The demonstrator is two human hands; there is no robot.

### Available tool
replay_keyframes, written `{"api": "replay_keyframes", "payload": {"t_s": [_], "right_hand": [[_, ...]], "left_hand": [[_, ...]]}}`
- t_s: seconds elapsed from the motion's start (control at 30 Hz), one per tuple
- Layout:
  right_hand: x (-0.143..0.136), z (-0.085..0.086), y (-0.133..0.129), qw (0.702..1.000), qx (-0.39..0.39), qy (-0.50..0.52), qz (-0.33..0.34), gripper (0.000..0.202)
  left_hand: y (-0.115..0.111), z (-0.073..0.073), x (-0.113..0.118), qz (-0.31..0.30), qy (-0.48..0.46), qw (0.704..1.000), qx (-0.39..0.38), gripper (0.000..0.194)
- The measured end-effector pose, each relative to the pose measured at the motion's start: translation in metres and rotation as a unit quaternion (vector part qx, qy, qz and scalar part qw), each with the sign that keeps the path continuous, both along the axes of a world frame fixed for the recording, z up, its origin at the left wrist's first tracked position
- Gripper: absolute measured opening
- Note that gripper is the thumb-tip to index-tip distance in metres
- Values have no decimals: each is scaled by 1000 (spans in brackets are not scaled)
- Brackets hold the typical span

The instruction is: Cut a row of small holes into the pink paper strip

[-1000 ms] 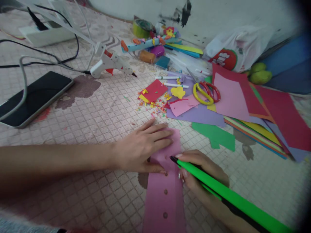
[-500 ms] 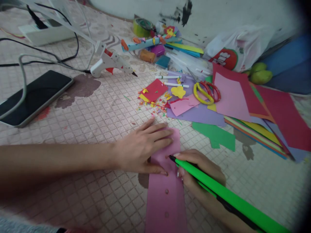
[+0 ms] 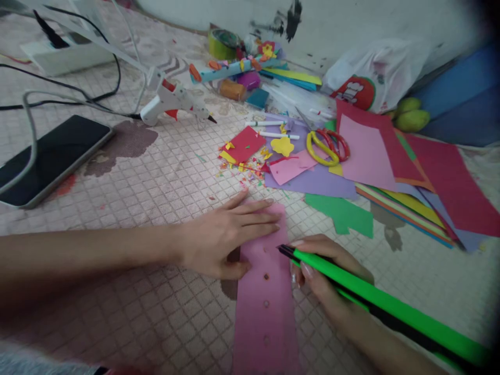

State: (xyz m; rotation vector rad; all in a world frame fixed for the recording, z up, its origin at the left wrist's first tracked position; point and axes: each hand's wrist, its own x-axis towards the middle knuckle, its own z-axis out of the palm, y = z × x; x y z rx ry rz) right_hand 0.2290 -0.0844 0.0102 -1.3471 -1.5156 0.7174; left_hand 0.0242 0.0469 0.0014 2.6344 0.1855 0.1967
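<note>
A strip of pink paper (image 3: 253, 323) lies lengthwise on the patterned tablecloth, with a row of several small round marks or holes down its middle. My left hand (image 3: 222, 237) lies flat across the strip's upper part, fingers spread and thumb by its left edge. My right hand (image 3: 324, 271) grips a long green-and-black tool (image 3: 351, 286) with narrow black tips; its exact kind is unclear. Those tips are over the strip near its right edge, close to a faint round mark. Whether they touch the paper I cannot tell.
Beyond my hands are paper scraps, scissors (image 3: 328, 146), a green paper piece (image 3: 339, 211) and stacked coloured sheets (image 3: 406, 208). A white glue gun (image 3: 172, 99), a phone (image 3: 54, 159) and a power strip (image 3: 64, 54) with cables are at left. A plastic bag (image 3: 375, 73) stands by the wall.
My right hand has drawn the tool's tips slightly right, off a mark on the strip. My left thumb has pulled back left, uncovering another hole. The whole view has shifted slightly.
</note>
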Motion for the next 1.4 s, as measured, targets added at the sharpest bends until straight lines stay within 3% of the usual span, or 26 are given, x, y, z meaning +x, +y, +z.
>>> {"api": "replay_keyframes", "payload": {"t_s": [0.13,0.4,0.53,0.67,0.8,0.93,1.07,1.13,1.27,1.4], "right_hand": [[4,-3,-4,1000,0,12,-19,24],[10,5,-9,999,7,22,-38,24],[8,6,-10,998,17,43,-31,25],[7,8,-9,999,19,24,-29,25],[8,10,-9,999,24,9,-42,24],[7,12,-9,999,17,17,-39,23],[8,10,-9,998,19,32,-49,24],[9,9,-9,998,20,30,-49,25],[10,6,-9,999,13,38,-35,26],[9,6,-8,998,26,36,-38,25]], "left_hand": [[0,0,-1,-6,2,1000,15,73],[-11,2,-7,59,-71,989,116,69],[-3,6,-5,-27,-57,994,91,50],[6,6,-3,-95,-9,993,64,56],[3,3,-5,-51,-45,992,107,58],[0,5,-7,70,-87,978,176,62],[7,12,-10,118,-100,976,151,60],[12,15,-10,82,-97,987,96,54],[23,13,-11,-56,-59,996,-29,52],[30,4,-11,-92,-39,992,-71,54]]}}
